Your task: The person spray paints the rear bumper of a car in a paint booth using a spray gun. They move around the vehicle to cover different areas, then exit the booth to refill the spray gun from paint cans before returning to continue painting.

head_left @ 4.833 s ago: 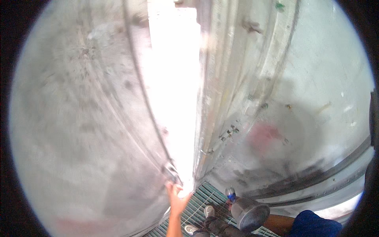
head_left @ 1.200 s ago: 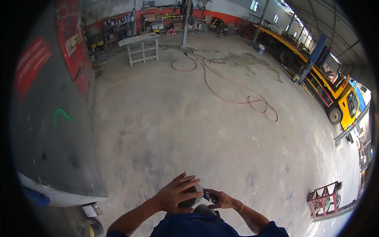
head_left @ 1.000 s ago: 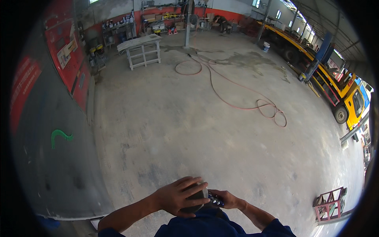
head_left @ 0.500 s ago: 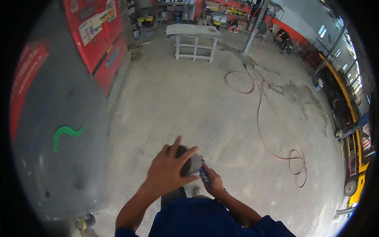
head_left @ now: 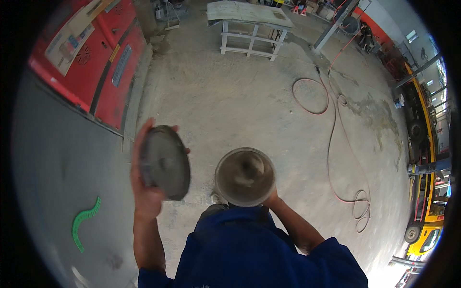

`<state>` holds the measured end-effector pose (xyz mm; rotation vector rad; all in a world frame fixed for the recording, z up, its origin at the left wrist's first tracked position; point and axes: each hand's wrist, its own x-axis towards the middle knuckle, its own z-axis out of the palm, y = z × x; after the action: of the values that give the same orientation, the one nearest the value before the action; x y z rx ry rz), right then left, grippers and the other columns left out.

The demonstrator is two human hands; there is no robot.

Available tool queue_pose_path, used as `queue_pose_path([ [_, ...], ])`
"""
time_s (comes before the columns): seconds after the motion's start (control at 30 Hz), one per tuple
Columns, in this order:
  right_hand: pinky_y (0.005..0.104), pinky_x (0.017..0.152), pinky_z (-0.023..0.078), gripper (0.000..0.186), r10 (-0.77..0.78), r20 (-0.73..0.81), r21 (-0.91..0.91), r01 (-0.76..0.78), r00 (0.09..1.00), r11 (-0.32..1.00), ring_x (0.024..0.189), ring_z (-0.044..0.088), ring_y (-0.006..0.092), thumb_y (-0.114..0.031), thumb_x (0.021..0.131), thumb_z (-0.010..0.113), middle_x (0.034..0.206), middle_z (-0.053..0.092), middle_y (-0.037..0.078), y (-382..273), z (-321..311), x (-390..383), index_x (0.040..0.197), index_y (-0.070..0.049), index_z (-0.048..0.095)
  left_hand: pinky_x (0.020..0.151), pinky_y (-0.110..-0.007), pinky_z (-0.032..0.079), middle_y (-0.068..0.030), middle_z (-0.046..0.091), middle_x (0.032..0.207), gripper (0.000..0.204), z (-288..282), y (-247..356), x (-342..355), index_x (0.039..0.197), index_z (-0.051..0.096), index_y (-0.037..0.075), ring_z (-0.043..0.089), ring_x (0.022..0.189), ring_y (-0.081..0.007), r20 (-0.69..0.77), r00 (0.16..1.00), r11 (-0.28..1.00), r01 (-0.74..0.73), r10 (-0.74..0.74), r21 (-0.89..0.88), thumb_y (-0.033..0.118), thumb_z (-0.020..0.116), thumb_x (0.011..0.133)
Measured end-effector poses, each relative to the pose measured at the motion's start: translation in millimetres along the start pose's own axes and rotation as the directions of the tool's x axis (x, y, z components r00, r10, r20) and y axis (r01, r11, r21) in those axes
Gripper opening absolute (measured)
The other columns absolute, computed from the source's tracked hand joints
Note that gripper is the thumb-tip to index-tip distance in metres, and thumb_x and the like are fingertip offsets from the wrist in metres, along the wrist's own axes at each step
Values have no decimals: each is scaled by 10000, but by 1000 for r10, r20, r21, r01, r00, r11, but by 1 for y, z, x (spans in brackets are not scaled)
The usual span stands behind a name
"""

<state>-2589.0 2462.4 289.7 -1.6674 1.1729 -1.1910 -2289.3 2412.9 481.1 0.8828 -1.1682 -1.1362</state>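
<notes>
Took the dark lid (head_left: pixel 165 163) off the grey cup (head_left: pixel 245 180), so exposing its inside, and held the lid left of centre in left hand (head_left: pixel 143 190) with fingers spread behind, the cup just below centre in right hand (head_left: pixel 272 198) with fingers impossible to tell.

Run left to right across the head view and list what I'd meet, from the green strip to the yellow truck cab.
Green curved strip, dark round disc in the left hand, round open cup in the right hand, reddish hose on the floor, yellow truck cab.
</notes>
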Motion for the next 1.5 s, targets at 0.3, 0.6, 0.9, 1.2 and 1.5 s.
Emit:
queue_pose_path([
  [0.3, 381, 813, 519, 439, 13, 86, 1, -13, 996, 1000, 913, 661, 344, -90, 724, 736, 1004, 655, 191, 110, 15, 325, 1135, 6, 616, 773, -450, 617, -216, 593, 1293, 900, -127, -133, 242, 1536, 324, 166, 714, 922, -341, -427, 854, 952, 225, -296, -209, 796, 345, 894],
  [0.6, 341, 837, 516, 262, 111, 283, -4, -114, 953, 993, 938, 676, 223, 10, 804, 709, 995, 708, 136, 165, 63, 665, 1062, -18, 679, 643, -431, 612, -187, 657, 1162, 801, -207, -185, 437, 1517, 351, 226, 718, 824, -348, -680, 594, 898, 197, -429, -394, 769, 304, 929],
  [0.9, 280, 795, 498, 642, 333, 280, -18, -342, 900, 940, 841, 614, 116, -18, 811, 755, 981, 694, 56, 276, 154, 999, 1405, -72, 520, 641, -451, 613, -196, 658, 1155, 816, -342, -286, 717, 1490, 378, 215, 716, 813, -372, -738, 555, 913, 108, -384, -394, 785, 362, 907],
  [1.2, 414, 864, 525, 653, 37, 388, -589, 217, 921, 779, 1019, 664, 344, -13, 793, 621, 1155, 657, 220, 323, 201, 1436, 1426, -143, 523, 744, -497, 614, -218, 620, 1205, 832, -433, -315, 1024, 1497, 346, 115, 688, 966, -365, -659, 687, 947, 153, -308, -283, 720, 423, 931],
  [1.5, 414, 653, 559, 325, -335, 843, -438, 899, 420, 25, 889, 678, 296, -90, 861, 603, 946, 646, 152, 278, 395, 1811, 1178, -119, 666, 862, -536, 587, -194, 611, 1211, 802, -438, -401, 1214, 1498, 363, 116, 654, 1069, -320, -827, 512, 961, -8, -235, -277, 697, 421, 948],
])
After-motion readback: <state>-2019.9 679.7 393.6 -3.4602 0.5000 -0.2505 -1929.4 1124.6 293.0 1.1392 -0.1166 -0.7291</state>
